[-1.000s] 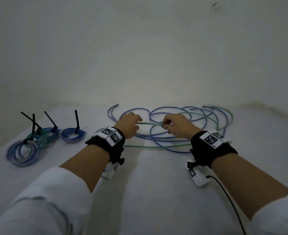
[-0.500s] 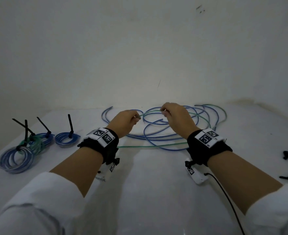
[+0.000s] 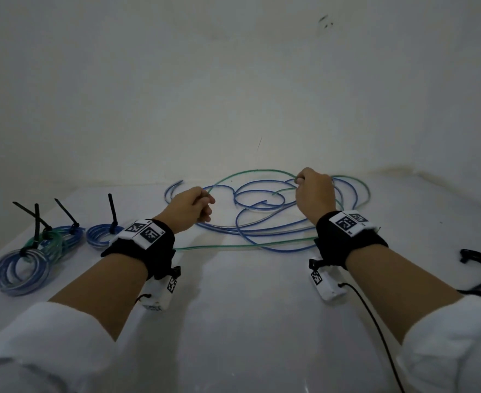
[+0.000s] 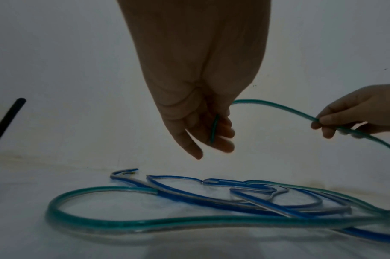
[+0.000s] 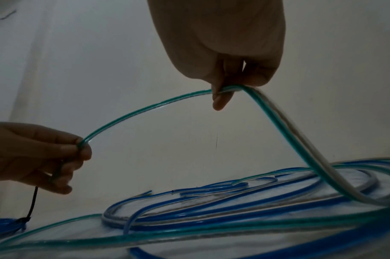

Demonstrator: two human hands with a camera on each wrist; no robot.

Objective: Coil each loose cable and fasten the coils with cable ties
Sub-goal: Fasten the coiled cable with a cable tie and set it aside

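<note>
Both hands are up off the white table, sharing one green cable between them. The left hand, at about ten o'clock from the middle of the table, has its fingers curled round the cable's end; in the left wrist view a short green length lies across the fingers, pinned there by the thumb. The right hand, out at about one o'clock, pinches the same cable between thumb and fingertips. Between the two hands the cable rises in a shallow arch, clear of the table. Past the right hand it drops steeply into the heap of loose blue cables spread over the far middle of the table at twelve o'clock. Another stretch of it runs flat along the near edge of that heap, reaching from under the right wrist towards the left wrist. The blue cables lie in wide, overlapping loops, untied, with several cut ends showing. Over at nine o'clock, well apart from the heap, sit the finished coils, blue ones and a green one, some overlapping, each cinched by a black cable tie whose tail sticks up. At three o'clock, on the table's edge, lies a black object I cannot make out.
</note>
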